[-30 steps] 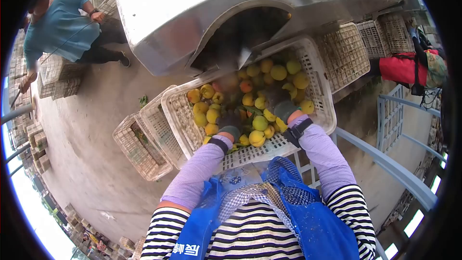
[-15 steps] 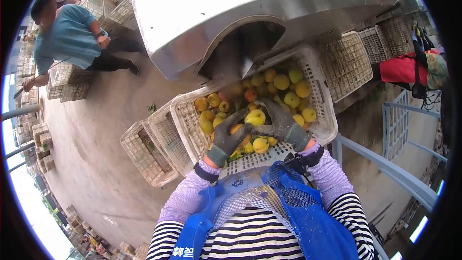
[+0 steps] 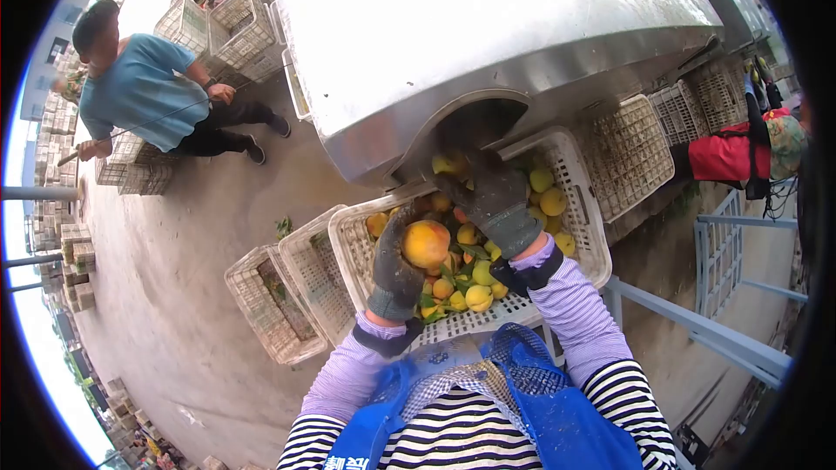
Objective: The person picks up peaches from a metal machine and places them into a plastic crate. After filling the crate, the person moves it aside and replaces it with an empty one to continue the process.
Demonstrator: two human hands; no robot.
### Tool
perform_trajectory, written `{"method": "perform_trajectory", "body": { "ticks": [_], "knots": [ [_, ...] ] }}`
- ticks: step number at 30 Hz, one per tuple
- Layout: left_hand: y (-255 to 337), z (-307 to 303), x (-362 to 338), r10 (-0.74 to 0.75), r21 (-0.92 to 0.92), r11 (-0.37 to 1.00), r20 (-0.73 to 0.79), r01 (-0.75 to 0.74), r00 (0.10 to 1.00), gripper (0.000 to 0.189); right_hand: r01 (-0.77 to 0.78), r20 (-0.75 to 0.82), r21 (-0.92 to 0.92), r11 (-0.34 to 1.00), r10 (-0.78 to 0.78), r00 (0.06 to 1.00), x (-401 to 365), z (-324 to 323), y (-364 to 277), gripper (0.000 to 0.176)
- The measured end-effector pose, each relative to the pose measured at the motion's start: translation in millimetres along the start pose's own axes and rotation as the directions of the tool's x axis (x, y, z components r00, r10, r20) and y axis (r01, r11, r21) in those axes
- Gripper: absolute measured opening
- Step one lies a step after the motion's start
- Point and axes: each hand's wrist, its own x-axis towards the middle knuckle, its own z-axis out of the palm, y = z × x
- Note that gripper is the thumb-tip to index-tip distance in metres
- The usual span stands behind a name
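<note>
My left hand point(image 3: 394, 265), in a dark grey glove, is closed around a large orange-yellow peach point(image 3: 427, 244) above the crate. My right hand point(image 3: 498, 202), gloved the same way, reaches to the mouth of the metal machine's opening point(image 3: 488, 113). Its fingers are closed on a yellow peach point(image 3: 449, 163), partly in shadow there. Below both hands is a white slatted plastic crate point(image 3: 589, 209) with many yellow and orange peaches point(image 3: 478, 298) and some green leaves. My right hand and forearm hide part of the fruit.
The big metal machine point(image 3: 488, 0) overhangs the crate's far side. White crates point(image 3: 305, 265) stand at the left, another crate point(image 3: 631, 152) at the right. A blue metal rail point(image 3: 697, 322) runs along my right. A person in a blue shirt point(image 3: 157, 91) holds a thin rod further left.
My hands have moved apart. The left now lifts an orange-yellow peach; the right has gone forward to the machine's opening with a yellow one. The view has shifted slightly.
</note>
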Motion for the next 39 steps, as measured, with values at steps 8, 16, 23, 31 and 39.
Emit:
{"method": "perform_trajectory", "body": {
  "ticks": [8, 16, 23, 31, 39],
  "knots": [
    [-6, -9, 1, -0.208, -0.491, 0.845, 0.068, 0.215, 0.976, 0.038, 0.111, 0.090, 0.006, 0.994, -0.111, 0.990, 38, 28, 20, 0.050],
    [-21, 10, -8, -0.206, -0.615, 0.770, 0.013, 0.170, 0.979, 0.036, -0.084, 0.159, 0.190, 0.978, 0.054, 0.986, -57, -16, -51, 0.081],
    [-48, 0, -9, -0.358, -0.896, 0.287, 0.228, 0.339, 0.905, 0.047, -0.101, 0.103, -0.052, 0.994, 0.106, 0.989, -6, -6, -24, 0.065],
    [-128, 11, -22, -0.552, -0.311, 0.773, 0.099, 0.553, 0.828, 0.055, 0.108, 0.060, -0.135, 0.985, -0.100, 0.993, 51, 2, 15, 0.039],
    [-196, 100, -58, -0.283, 0.735, 0.538, 0.619, -0.413, 0.733, 0.074, 0.086, 0.794, -0.479, 0.874, 0.389, 0.467, -139, -7, 140, 0.045]
  ]
}}
